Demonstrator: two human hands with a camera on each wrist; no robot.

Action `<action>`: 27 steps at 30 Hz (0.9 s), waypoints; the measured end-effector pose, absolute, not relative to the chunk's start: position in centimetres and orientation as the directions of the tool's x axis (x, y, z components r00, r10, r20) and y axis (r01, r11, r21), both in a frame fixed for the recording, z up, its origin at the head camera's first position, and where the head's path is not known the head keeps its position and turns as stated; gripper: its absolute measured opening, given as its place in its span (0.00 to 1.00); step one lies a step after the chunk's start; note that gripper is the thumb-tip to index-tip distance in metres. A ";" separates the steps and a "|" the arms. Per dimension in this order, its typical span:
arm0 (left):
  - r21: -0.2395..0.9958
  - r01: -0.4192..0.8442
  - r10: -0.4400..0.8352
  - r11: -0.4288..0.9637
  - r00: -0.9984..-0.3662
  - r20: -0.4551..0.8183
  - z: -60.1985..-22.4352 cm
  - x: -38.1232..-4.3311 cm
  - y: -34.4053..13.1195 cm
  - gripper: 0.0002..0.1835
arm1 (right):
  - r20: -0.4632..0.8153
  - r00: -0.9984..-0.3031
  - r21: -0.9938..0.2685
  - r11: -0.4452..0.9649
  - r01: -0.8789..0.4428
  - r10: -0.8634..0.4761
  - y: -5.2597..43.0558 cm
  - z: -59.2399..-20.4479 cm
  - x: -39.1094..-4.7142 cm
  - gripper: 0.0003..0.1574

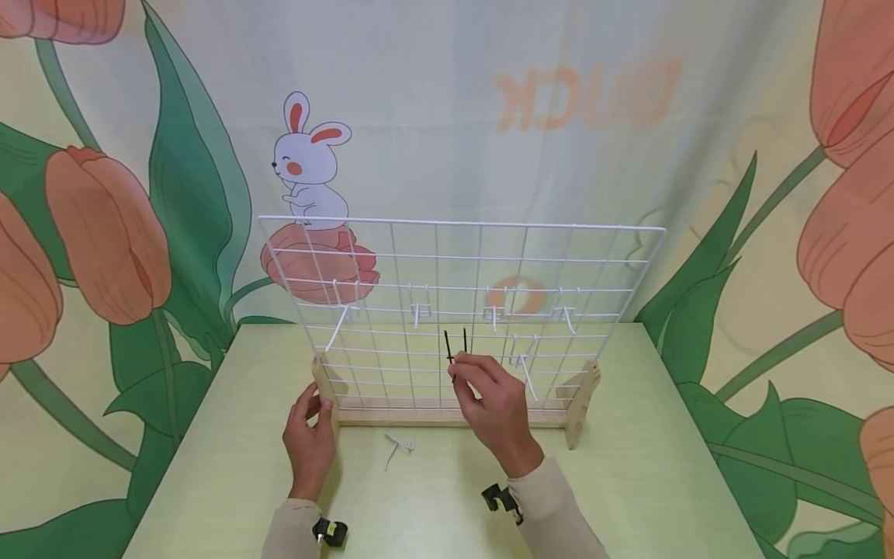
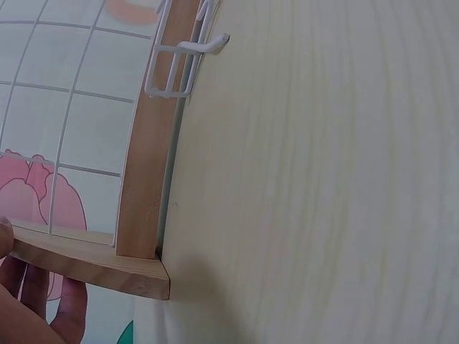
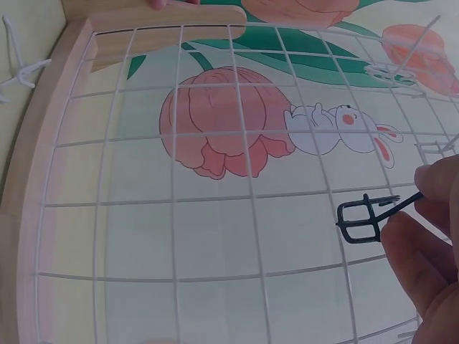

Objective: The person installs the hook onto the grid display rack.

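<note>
My right hand (image 1: 496,404) pinches a black wire hook (image 3: 358,222) between thumb and fingers, in front of the white wire grid rack (image 1: 461,224). In the right wrist view the hook's squarish frame points at the mesh and its stem runs back to the fingertips. At the rack's left end, my left hand (image 1: 309,442) holds the wooden side support (image 1: 328,380), with thumb on the near side. The left wrist view shows its fingers (image 2: 69,308) against the outer side of that wooden piece (image 2: 93,269). The rack stands upright on its wooden base bar (image 1: 398,418).
Several white hooks hang on the grid, among them one at the left (image 1: 338,326) and a lower one at the right (image 1: 527,376). A loose white hook (image 1: 394,446) lies on the table before the base. Behind hangs a printed curtain (image 1: 433,116).
</note>
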State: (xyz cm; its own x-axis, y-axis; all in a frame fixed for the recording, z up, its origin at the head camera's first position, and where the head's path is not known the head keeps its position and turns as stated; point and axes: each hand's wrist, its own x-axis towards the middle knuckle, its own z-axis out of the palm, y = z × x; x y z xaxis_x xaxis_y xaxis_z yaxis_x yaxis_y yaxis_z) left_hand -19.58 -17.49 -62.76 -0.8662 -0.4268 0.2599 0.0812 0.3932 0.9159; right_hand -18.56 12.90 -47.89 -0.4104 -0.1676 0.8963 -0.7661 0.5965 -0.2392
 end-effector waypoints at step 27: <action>0.918 0.089 -0.438 0.387 -0.859 0.267 -63.1 -19.6 -17.5 0.23 | 0.810 -0.574 -0.418 0.570 -0.707 -0.118 12.9 -52.0 -16.8 0.23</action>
